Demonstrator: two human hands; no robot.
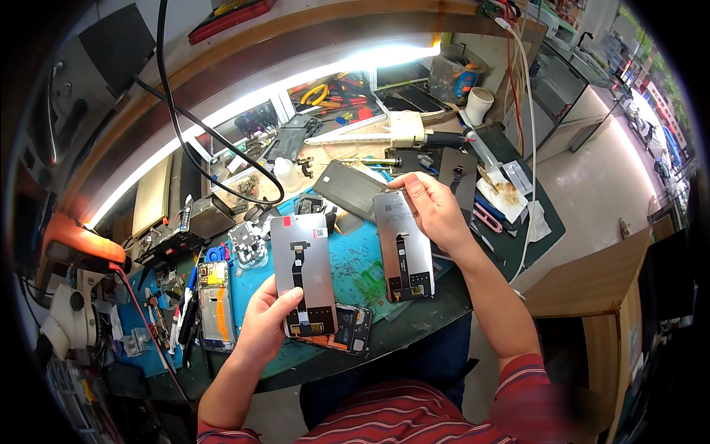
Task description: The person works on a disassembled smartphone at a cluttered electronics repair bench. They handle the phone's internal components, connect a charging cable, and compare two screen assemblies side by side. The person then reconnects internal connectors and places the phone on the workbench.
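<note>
My left hand [268,318] grips a phone screen [318,259] by its lower left edge, thumb on top. That screen's silver-grey back faces up, with a black flex cable down the middle and a red tab at its top corner. My right hand [431,209] pinches a second phone screen [416,255] by its top edge; it has a similar grey back and black flex cable. Both are held side by side above the blue work mat [355,270]. Partly hidden under the left screen lies an opened phone body [355,329] with orange inside.
A disassembled phone [216,307] lies left of my left hand. Beyond the screens rests a dark phone panel [346,189]. Tweezers and pens crowd the left side; a pink cutter [488,218] lies at right. A black cable [174,111] hangs overhead, and a white cable [531,111] runs down the right.
</note>
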